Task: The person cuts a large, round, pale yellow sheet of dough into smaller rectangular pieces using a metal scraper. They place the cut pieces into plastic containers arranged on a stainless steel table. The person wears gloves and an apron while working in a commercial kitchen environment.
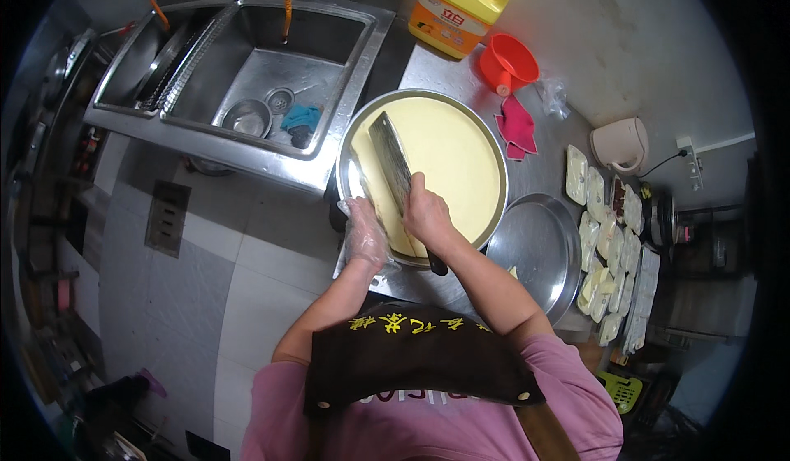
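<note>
A large round metal pan [501, 171] holds a pale yellow, smooth-topped slab of food [457, 152]. My right hand [428, 211] grips a cleaver [390, 152] whose broad blade lies over the slab's left part, its dark handle end showing below the hand. Along the blade's left a narrower strip of the slab is visible, and bare pan bottom shows beyond it. My left hand [365, 233], in a clear plastic glove, is at the pan's lower left rim; its fingers are partly hidden, and whether it holds anything is unclear.
Left of the pan is a steel double sink [364, 91] with a bowl and blue cloth. An empty round tray [537, 239] sits at right, near wrapped food packs [602, 245]. Behind are a yellow jug [460, 11], red dipper [509, 63], pink cloth [517, 129] and kettle [620, 143].
</note>
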Demonstrator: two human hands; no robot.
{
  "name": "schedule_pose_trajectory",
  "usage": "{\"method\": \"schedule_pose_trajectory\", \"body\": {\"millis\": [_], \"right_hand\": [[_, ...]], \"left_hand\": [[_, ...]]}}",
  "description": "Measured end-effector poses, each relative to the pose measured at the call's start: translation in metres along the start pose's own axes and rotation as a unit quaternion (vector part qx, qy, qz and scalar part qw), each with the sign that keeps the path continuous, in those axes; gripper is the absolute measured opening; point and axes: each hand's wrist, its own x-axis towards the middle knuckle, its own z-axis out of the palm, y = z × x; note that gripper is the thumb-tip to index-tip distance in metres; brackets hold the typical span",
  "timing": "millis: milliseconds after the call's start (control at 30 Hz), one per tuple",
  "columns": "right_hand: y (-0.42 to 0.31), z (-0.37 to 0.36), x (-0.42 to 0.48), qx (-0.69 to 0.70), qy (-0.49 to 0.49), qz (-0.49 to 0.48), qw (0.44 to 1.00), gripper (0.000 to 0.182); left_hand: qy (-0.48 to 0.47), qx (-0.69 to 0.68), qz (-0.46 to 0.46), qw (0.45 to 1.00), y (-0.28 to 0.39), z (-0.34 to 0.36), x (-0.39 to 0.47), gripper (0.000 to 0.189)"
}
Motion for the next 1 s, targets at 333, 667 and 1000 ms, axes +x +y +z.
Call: {"method": "schedule_pose_trajectory", "body": {"millis": [333,667,1000], "right_hand": [[-0.015,0.003,0.028,-0.028,-0.068,0.021,0.997,0.024],[-0.014,0.009,0.023,-0.056,-0.143,0.056,0.987,0.025],[0.024,0.005,-0.008,0.073,-0.14,0.052,0.986,0.023]], "left_hand": [[-0.005,0.004,-0.003,1.0,0.012,0.012,-0.01,0.094],[-0.018,0.009,0.008,1.0,0.007,0.005,-0.005,0.093],[0.018,-0.036,-0.045,0.998,0.015,0.021,0.006,0.073]]}}
